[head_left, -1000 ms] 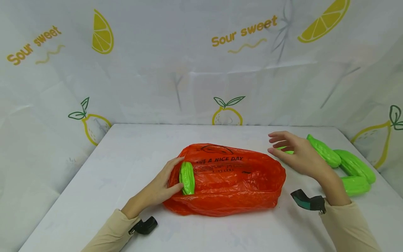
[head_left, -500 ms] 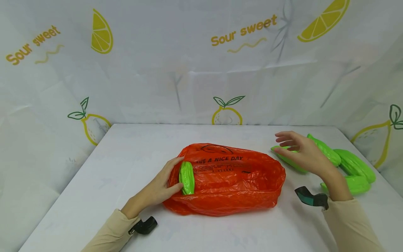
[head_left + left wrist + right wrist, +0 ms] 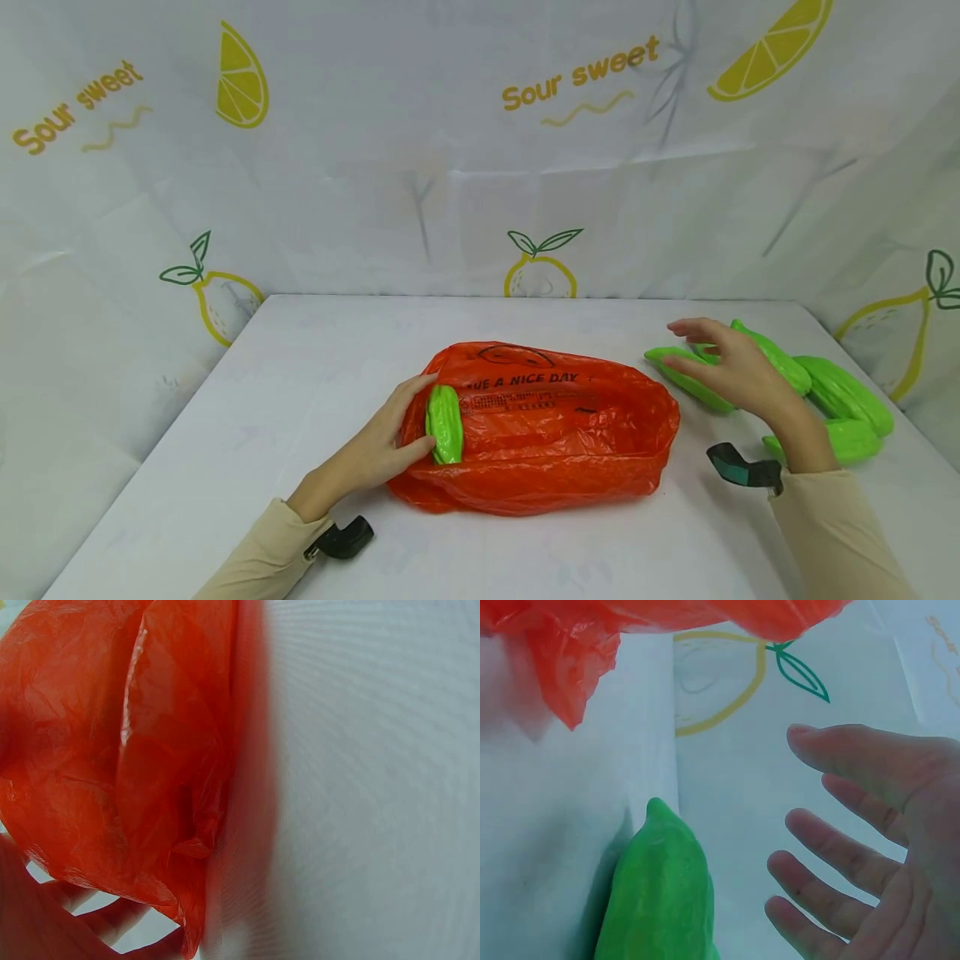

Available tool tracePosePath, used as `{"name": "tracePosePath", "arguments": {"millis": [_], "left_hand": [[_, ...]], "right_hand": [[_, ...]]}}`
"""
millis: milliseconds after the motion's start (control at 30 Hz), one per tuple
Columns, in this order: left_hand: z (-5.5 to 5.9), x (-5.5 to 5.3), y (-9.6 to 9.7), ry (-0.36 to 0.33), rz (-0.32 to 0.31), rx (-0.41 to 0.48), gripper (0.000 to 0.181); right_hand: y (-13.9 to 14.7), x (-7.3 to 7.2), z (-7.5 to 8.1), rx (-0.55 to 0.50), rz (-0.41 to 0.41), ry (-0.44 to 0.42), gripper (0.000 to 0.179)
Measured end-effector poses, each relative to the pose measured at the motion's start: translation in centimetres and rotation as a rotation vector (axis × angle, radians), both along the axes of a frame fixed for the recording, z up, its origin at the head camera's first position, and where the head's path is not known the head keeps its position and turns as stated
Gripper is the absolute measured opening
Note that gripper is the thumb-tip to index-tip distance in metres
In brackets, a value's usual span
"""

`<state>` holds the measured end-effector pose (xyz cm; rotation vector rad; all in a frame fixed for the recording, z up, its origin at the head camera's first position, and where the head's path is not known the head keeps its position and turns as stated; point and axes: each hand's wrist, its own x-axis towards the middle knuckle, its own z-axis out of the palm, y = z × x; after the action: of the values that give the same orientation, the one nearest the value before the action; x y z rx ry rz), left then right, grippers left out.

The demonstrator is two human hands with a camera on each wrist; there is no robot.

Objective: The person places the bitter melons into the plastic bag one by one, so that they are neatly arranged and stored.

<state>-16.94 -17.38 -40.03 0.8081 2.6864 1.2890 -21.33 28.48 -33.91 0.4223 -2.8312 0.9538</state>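
Observation:
A red plastic bag (image 3: pixel 555 487) with black print lies with its mouth gaping. Inside its left end is a bright green ridged gourd (image 3: pixel 446 423). My left hand (image 3: pixel 375 442) holds the bag's left end, thumb near the gourd and fingers along the outer side; the left wrist view shows fingers (image 3: pixel 105 919) against the red film. My right hand (image 3: pixel 738 371) hovers over another green gourd (image 3: pixel 686 379) right of the bag. In the right wrist view, its fingers are spread apart beside a green gourd (image 3: pixel 660 892), not touching it, with nothing between them.
Several more green gourds (image 3: pixel 847 396) lie grouped at the right of the white table (image 3: pixel 315 358), partly behind my right hand and forearm. A white cloth (image 3: pixel 360 167) printed with lemons hangs behind the table and along its sides.
My right hand has moved right, away from the bag, and slightly down over the last half second, uncovering more of the nearest loose gourd. The left hand and bag stay in place.

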Motion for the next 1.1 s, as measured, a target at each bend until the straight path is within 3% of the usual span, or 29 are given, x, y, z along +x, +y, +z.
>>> {"name": "tracePosePath", "arguments": {"millis": [667,1100], "left_hand": [[0.1,0.0,0.0,-0.011,0.001,0.001,0.075],[0.1,0.0,0.0,-0.016,0.004,0.0,0.075]], "right_hand": [[1.2,-1.0,-1.7,0.133,-0.026,-0.12,0.06],[2.1,-1.4,-2.8,0.149,-0.014,-0.086,0.057]]}}
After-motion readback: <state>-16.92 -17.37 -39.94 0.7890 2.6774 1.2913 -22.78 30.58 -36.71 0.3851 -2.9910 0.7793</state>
